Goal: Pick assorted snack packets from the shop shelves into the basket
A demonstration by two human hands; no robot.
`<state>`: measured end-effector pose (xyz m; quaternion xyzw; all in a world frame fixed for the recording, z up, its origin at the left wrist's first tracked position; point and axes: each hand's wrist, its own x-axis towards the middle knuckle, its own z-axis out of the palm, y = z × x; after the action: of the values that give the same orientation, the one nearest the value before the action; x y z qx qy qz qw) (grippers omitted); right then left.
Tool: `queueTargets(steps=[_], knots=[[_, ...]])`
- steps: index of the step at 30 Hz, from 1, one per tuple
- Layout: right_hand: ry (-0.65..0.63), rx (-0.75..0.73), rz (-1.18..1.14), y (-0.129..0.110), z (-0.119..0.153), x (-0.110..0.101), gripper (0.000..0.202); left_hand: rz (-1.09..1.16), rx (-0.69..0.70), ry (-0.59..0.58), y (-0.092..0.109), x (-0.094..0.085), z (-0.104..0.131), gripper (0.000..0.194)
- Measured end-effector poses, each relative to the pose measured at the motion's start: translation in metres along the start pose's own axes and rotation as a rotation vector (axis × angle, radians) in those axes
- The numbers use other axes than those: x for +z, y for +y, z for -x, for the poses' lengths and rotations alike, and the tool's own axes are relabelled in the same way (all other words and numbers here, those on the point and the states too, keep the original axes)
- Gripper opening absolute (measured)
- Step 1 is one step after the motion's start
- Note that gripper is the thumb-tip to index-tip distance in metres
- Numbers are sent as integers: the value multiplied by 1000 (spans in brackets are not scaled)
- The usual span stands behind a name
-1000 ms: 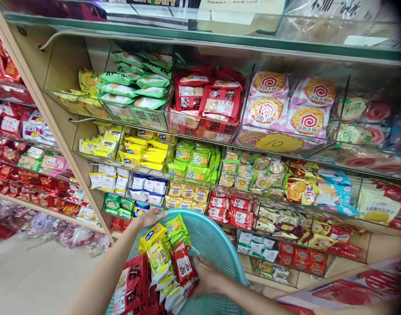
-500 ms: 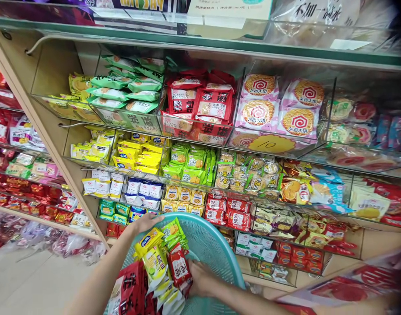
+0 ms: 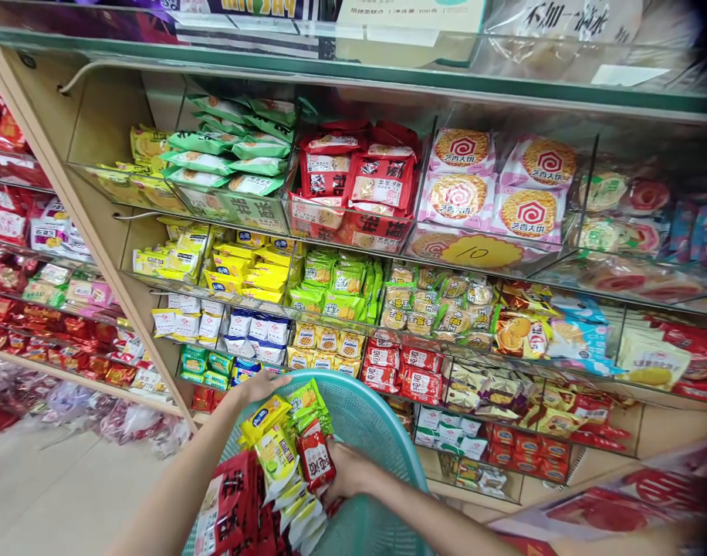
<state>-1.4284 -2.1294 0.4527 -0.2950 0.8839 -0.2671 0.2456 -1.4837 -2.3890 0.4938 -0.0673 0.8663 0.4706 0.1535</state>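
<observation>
Turquoise basket [image 3: 390, 423], rim gripped by my left hand [image 3: 259, 385], presumably for steadiness; my half-closed right hand [image 3: 347, 469] clasps red packets [image 3: 316, 457], probably keeping them bunched.

From my remote post I see the left hand [image 3: 262, 386] gripping the upper-left rim of a teal basket [image 3: 382, 432]. The right hand [image 3: 345, 469], fingers partly hidden, reaches inside the basket against a small red packet [image 3: 316, 457]. Colorful snack packets [image 3: 279, 455] crowd the basket's left side. Beyond the basket rise stocked shelves [image 3: 353, 76]; pale floor [image 3: 69, 494] lies to its left.
</observation>
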Motion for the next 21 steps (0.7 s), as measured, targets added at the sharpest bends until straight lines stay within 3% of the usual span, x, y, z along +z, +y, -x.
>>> queueTargets(steps=[4,7,11,14,17,21], knots=[[-18,47,93,-8,14,-18,91,38,19,-12,6,0,4,62],[69,32,70,-1,35,-54,82,67,21,-45,11,0,6,57],[462,-83,97,25,66,-117,37,107,43,-99,15,0,7,55],[726,-81,438,53,79,-150,36,134,23,-103,15,2,7,56],[739,-91,692,78,82,-161,47,146,0,-97,15,3,8,55],[686,-94,859,98,77,-157,53,91,10,-86,18,1,10,53]])
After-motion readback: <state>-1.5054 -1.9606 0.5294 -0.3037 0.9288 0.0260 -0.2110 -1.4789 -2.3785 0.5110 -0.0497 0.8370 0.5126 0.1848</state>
